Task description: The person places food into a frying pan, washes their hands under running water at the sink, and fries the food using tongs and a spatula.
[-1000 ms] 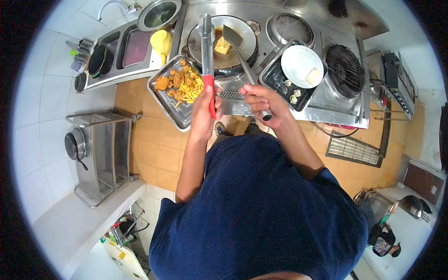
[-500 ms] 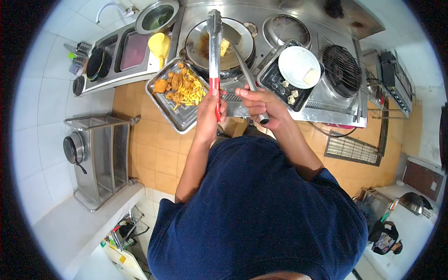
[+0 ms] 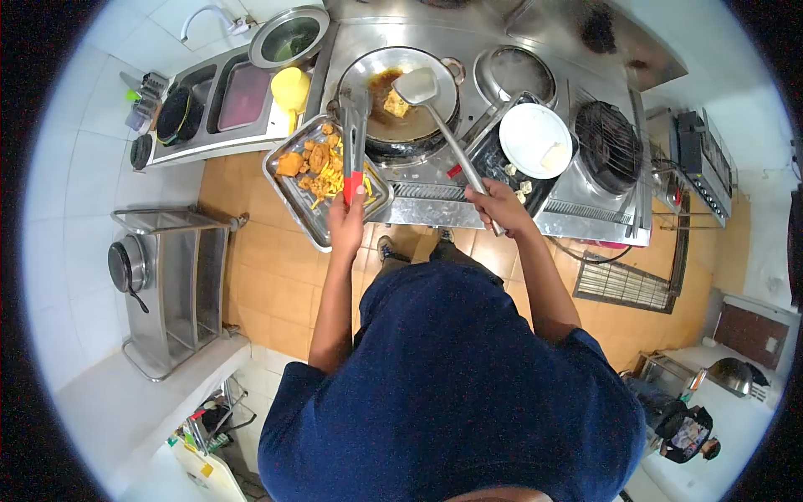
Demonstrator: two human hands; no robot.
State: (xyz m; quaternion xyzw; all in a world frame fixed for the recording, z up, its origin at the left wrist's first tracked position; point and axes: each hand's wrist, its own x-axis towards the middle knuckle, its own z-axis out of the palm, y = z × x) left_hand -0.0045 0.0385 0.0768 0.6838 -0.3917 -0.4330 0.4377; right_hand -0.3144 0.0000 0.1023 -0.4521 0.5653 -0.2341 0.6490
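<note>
My left hand (image 3: 347, 219) is closed around the red grip of metal tongs (image 3: 358, 138), whose two arms are slightly apart. The tongs reach over the right side of a metal tray (image 3: 322, 233) of fried chicken pieces (image 3: 316, 157) and fries (image 3: 331, 182), toward the wok's left rim. With its fingers wrapped round the long handle, my right hand (image 3: 499, 207) holds a wok spatula (image 3: 416, 86). Its blade is over the wok (image 3: 435, 125), beside a yellow fried piece (image 3: 396, 103) in brown oil. Whether the blade touches that piece I cannot tell.
Right of the wok, a black tray (image 3: 481, 144) carries a white plate (image 3: 527, 132) and small pale pieces. A lidded pot (image 3: 514, 67) and a grill-topped burner (image 3: 613, 138) stand farther right. Left are sinks (image 3: 245, 96) and a yellow ladle (image 3: 290, 88). Another person (image 3: 690, 433) is at lower right.
The tongs have moved left from over the wok, and their arms now show apart. My right hand has shifted right and lower; the spatula blade now shows plainly beside the fried piece.
</note>
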